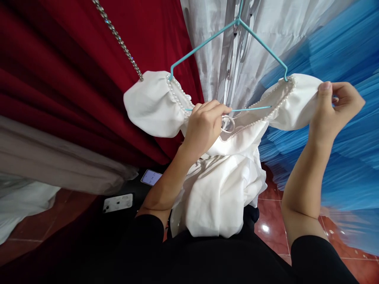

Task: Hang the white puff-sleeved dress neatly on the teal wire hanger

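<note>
A white dress (219, 193) with puffed sleeves and a pearl-trimmed neckline hangs from a light blue hanger (204, 44). The hanger's lower bar crosses the neckline. My left hand (205, 122) is closed at the middle of the neckline, over the bar, beside a loop of thin white cord (227, 124); its palm side is hidden, so what it grips cannot be made out. My right hand (333, 106) pinches the outer edge of the right puffed sleeve (299, 104) between thumb and fingers. The left puffed sleeve (152, 104) hangs untouched, with a beaded strand (121, 43) reaching its top.
Dark red fabric (154, 35) hangs at the left, above grey-beige fabric (59, 154). Blue tulle (349, 157) fills the right side, and white drapes hang behind. Two phones (118, 202) lie on a dark surface at lower left. Red tiles (272, 217) cover the floor.
</note>
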Demonstrator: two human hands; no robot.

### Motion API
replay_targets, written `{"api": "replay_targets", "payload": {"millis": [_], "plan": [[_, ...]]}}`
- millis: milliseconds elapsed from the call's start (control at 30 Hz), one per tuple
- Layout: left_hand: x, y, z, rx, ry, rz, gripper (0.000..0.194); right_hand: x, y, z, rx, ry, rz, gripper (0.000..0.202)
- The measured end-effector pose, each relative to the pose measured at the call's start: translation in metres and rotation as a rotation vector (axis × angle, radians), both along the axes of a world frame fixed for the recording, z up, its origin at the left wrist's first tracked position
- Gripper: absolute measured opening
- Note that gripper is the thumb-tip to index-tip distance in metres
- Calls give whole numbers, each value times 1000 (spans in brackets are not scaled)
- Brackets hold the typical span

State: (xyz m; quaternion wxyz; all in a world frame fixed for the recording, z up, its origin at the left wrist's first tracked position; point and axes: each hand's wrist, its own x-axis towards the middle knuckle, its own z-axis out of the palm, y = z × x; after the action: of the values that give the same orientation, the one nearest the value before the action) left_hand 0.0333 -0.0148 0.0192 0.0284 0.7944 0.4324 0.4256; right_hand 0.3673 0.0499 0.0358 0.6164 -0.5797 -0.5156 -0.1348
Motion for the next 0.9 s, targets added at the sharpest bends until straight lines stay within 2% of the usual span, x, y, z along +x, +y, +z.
{"api": "replay_targets", "payload": {"millis": [67, 133, 233, 300, 333, 400, 500, 567, 600, 700, 767, 833, 900], "plan": [[0, 1, 0, -4, -2, 5, 37, -1, -6, 0, 67, -30, 6, 19], [1, 1, 0, -12, -9, 6, 38, -12, -20, 7, 193, -89, 49, 11], [1, 0, -1, -26, -15, 5, 37, -55, -46, 20, 358, -139, 198, 11], [1, 0, -1, -27, -18, 6, 36, -90, -58, 22, 294, -230, 436, 13], [1, 1, -2, -24, -21, 9, 35, -107, -60, 18, 168, -310, 579, 15], [0, 3, -3, -7, -29, 10, 34, -133, -56, 3, -42, -448, 717, 21], [-3, 8, -2, 11, -45, -44, 33, -154, -43, -27, -213, -505, 654, 32], [-6, 10, 0, 53, -122, -81, 33, -158, -38, -42, -216, -479, 588, 34], [-8, 11, 1, 130, -180, -79, 34, -158, -37, -45, -206, -460, 573, 35], [-20, 16, 1, 415, -332, 63, 36, -155, -39, -47, -184, -433, 568, 34], [-34, 25, -2, 533, -362, 188, 39, -154, -41, -46, -177, -461, 569, 33], [-52, 38, -8, 520, -386, 244, 40, -152, -41, -46, -172, -491, 561, 33], [-70, 52, -12, 483, -428, 239, 38, -151, -39, -48, -168, -497, 552, 33]]}}
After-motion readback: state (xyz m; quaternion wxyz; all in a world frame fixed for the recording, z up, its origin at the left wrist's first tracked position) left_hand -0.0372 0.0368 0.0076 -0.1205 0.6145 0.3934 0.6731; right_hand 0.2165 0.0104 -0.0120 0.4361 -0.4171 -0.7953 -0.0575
